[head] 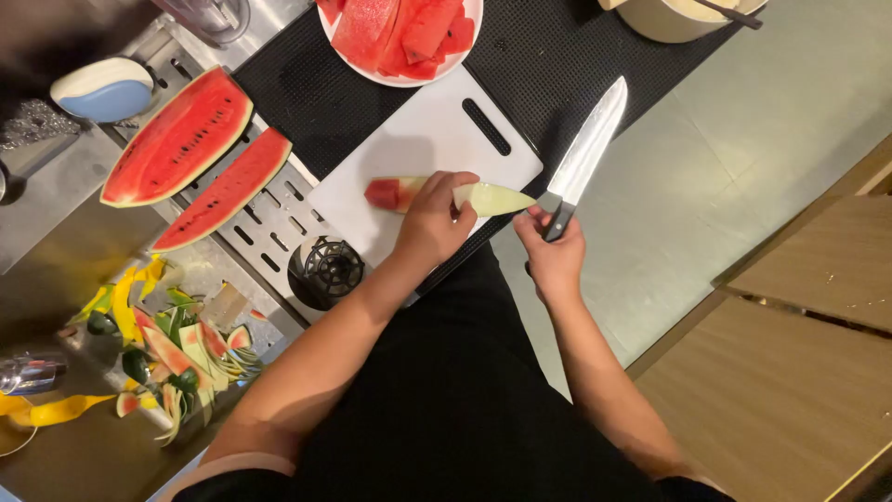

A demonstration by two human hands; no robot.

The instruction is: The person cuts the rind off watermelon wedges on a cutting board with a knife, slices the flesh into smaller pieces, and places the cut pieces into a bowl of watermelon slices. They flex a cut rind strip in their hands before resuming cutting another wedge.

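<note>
Sink (56, 307) of rinds (181, 358), plate (372, 72) of watermelon (400, 28)

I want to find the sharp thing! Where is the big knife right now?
In the head view, the knife is right of centre, held by the right hand, its blade lying past the white cutting board's right edge, beside the watermelon piece.

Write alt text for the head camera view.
A person's left hand holds a watermelon slice on a white cutting board while the right hand grips a knife. Two watermelon wedges lie left; a plate of peeled pieces sits above.
</note>
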